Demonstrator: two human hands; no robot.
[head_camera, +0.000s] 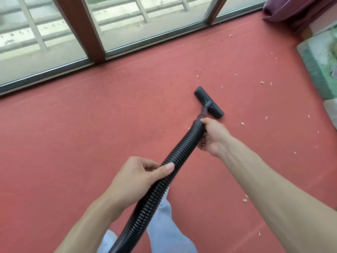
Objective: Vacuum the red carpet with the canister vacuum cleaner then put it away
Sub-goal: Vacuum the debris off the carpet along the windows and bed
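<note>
The red carpet (91, 136) fills the floor. A black ribbed vacuum hose (179, 152) runs from the bottom edge up to a short black tube and a flat black floor nozzle (209, 102) that sits on the carpet. My right hand (212, 136) grips the hose at its upper end, just behind the tube. My left hand (140, 173) holds the hose lower down, thumb on top. Small white scraps (242, 123) lie scattered on the carpet to the right of the nozzle. The canister itself is out of view.
A glass sliding door with a brown frame (85, 33) borders the carpet at the back. A purple curtain (291, 10) hangs at the top right. A green patterned mat (317, 57) lies at the right edge. My light blue trouser leg (164, 227) is below the hose.
</note>
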